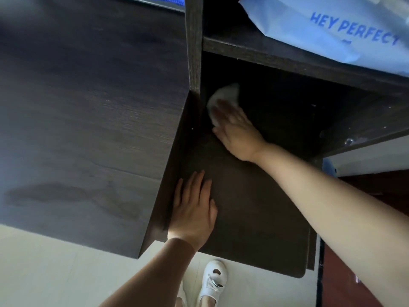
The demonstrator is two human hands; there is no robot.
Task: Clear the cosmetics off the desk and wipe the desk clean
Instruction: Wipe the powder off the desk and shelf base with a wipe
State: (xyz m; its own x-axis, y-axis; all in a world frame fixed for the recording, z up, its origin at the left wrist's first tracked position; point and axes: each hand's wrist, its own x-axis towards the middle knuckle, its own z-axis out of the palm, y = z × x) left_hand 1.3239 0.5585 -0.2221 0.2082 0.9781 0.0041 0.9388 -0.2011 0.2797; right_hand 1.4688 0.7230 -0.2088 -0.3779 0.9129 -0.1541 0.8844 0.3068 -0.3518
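The dark wooden desk top (88, 107) fills the left of the head view, with a faint damp smear near its front. Beside it, lower down, is a dark shelf surface (254, 218) under an upper shelf. My right hand (236, 134) reaches deep into this lower compartment and presses a white wipe (223, 96) against the shelf near the back left corner; the hand is blurred. My left hand (194, 209) lies flat, fingers apart, on the front left of the same shelf, holding nothing. No cosmetics are in sight.
A light blue bag (332, 25) printed "HEY PERFECT" sits on the upper shelf at top right. A vertical wooden panel (194, 45) divides desk from shelves. Below are pale floor and a white shoe (212, 282). A reddish-brown surface (365, 262) stands at the right.
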